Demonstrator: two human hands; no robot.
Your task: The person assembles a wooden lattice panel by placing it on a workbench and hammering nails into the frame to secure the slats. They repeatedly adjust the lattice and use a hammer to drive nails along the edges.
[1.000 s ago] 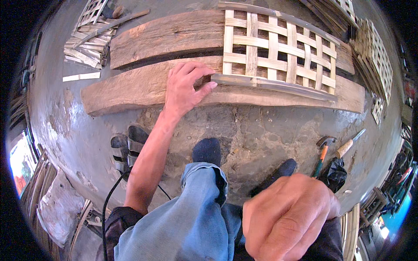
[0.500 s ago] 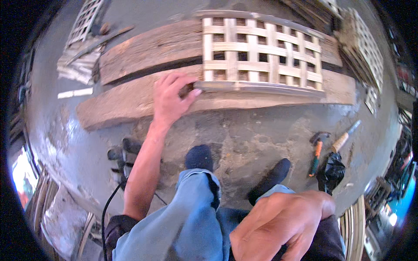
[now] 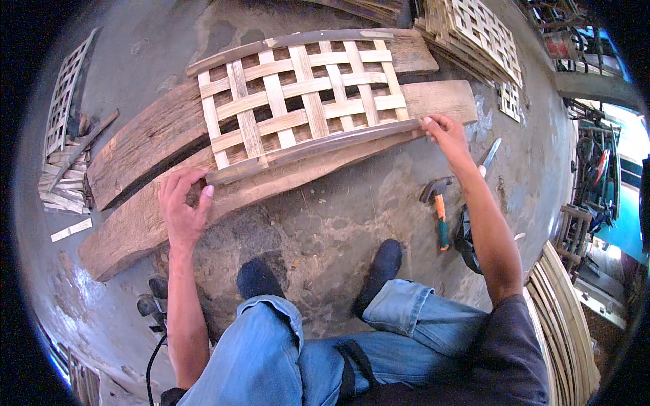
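A woven lattice panel (image 3: 310, 103) of pale flat strips, with dark rails along its far and near edges, rests across two rough wooden planks (image 3: 145, 142). At the near rail's right end, my right hand (image 3: 445, 139) pinches the rail between thumb and fingers. By the rail's left end is my left hand (image 3: 183, 206), its fingers curved and its thumb spread away from them; the rail tip lies at that gap. Whether those fingertips touch the rail is hard to make out.
A hammer (image 3: 441, 220) with an orange and green handle lies right of my feet, beside a blade (image 3: 492, 154) and black plastic (image 3: 466, 243). Stacked lattice panels (image 3: 474, 40) stand at the far right. Another panel (image 3: 68, 95) and wood scraps (image 3: 66, 179) lie left.
My right hand has risen from near my lap to the rail's right end. My left hand stays by the left end. The view has turned, so the panel appears tilted and further left.
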